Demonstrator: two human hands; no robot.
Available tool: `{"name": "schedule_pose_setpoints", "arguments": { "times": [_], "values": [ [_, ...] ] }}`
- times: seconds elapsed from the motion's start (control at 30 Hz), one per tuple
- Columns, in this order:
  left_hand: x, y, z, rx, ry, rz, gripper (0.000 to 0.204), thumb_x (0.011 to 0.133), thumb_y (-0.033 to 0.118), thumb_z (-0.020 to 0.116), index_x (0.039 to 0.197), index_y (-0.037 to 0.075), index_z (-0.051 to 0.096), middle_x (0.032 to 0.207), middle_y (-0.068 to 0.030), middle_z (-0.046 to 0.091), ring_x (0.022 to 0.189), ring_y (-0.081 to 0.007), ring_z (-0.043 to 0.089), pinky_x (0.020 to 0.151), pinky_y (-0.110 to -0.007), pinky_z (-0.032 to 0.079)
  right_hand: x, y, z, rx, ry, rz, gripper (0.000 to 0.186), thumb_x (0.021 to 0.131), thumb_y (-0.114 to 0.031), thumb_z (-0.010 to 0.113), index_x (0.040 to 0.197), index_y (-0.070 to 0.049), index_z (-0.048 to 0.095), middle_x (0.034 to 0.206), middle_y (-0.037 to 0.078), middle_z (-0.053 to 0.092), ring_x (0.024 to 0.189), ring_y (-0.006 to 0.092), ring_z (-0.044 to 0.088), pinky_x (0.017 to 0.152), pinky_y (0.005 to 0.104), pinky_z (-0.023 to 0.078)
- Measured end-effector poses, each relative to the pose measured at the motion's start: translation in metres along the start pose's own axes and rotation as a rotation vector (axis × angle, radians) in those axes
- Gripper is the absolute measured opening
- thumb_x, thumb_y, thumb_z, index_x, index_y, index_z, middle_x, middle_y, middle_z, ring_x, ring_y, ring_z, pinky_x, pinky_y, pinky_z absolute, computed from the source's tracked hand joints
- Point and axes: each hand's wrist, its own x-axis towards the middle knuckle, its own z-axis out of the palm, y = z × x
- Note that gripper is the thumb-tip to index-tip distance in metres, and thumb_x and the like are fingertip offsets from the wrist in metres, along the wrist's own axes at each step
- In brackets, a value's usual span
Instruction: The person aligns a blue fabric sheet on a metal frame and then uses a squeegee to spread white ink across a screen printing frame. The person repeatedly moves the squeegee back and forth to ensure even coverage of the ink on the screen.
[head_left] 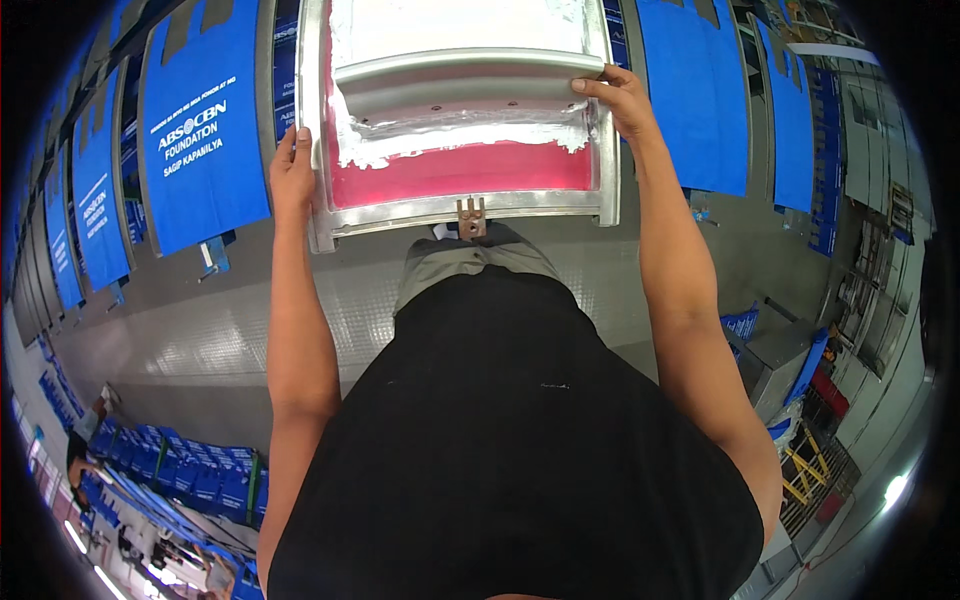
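A screen printing frame (608,180) with metal bars and a pink-red mesh (470,180) lies in front of me. White ink (460,22) covers much of the mesh. Across it rests a long metal squeegee (470,88), its lower edge in the smeared ink. My right hand (622,98) is closed on the squeegee's right end, thumb along the top. My left hand (293,172) grips the left bar of the frame, with some fingers hidden behind it. A small metal hinge or clamp (471,217) sits at the middle of the frame's near bar.
Blue printed fabric panels on flat boards stand in rows at left (205,130) and right (695,100). A metal box (775,365) is at the right. Racks of blue pieces (190,470) and another person (85,440) appear at lower left. Grey floor (330,300) lies beneath.
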Motion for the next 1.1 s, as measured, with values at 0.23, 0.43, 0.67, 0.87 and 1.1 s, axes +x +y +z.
{"name": "schedule_pose_setpoints", "arguments": {
  "times": [0.23,0.43,0.67,0.87,1.1],
  "values": [
    [-0.001,0.001,-0.003,-0.072,-0.033,-0.089,0.057,0.096,0.039,0.057,0.135,-0.002,0.049,0.119,-0.0156,0.061,0.108,-0.0169,0.055,0.094,-0.028,0.042,0.001,0.000,0.004,0.030,-0.034,0.043,0.042,0.068,-0.018,0.083,0.103,0.002,0.069,0.097,0.010,0.068,0.091,0.0180,0.061,0.086,0.0299,0.045],
    [-0.001,-0.016,0.003,0.175,-0.010,0.056,0.058,0.094,0.041,0.058,0.137,0.003,0.049,0.129,-0.0204,0.058,0.117,-0.0257,0.056,0.100,-0.035,0.042,0.003,-0.003,-0.001,-0.164,-0.048,0.036,0.041,0.068,-0.022,0.080,0.101,0.000,0.070,0.086,0.004,0.068,0.079,0.0133,0.060,0.073,0.0287,0.047],
    [-0.052,0.086,-0.021,0.534,-0.006,0.805,0.054,0.078,0.034,0.075,0.120,0.003,0.058,0.116,-0.0199,0.054,0.109,-0.0366,0.051,0.092,-0.045,0.042,-0.063,-0.081,0.037,-1.194,-0.160,-0.071,0.039,0.067,-0.003,0.066,0.106,-0.005,0.063,0.101,0.015,0.064,0.096,0.0360,0.060,0.104,0.0515,0.034],
    [-0.058,0.112,0.022,1.016,-0.527,0.843,0.021,0.063,0.008,0.069,0.082,0.005,0.061,0.081,-0.0095,0.062,0.081,-0.0289,0.061,0.075,-0.042,0.048,-0.091,-0.049,0.067,-1.172,-0.100,-0.334,0.035,0.061,-0.001,0.063,0.095,-0.008,0.062,0.093,0.011,0.065,0.092,0.0295,0.060,0.090,0.0461,0.043],
    [0.037,0.180,0.053,0.933,-0.340,0.906,0.025,0.063,0.004,0.066,0.088,0.003,0.061,0.083,-0.0137,0.061,0.078,-0.0328,0.061,0.072,-0.043,0.049,0.029,-0.113,0.044,-1.191,-0.157,-0.298,0.029,0.067,-0.004,0.061,0.095,-0.008,0.067,0.081,0.013,0.066,0.084,0.0331,0.062,0.088,0.0470,0.043]
  ]
}}
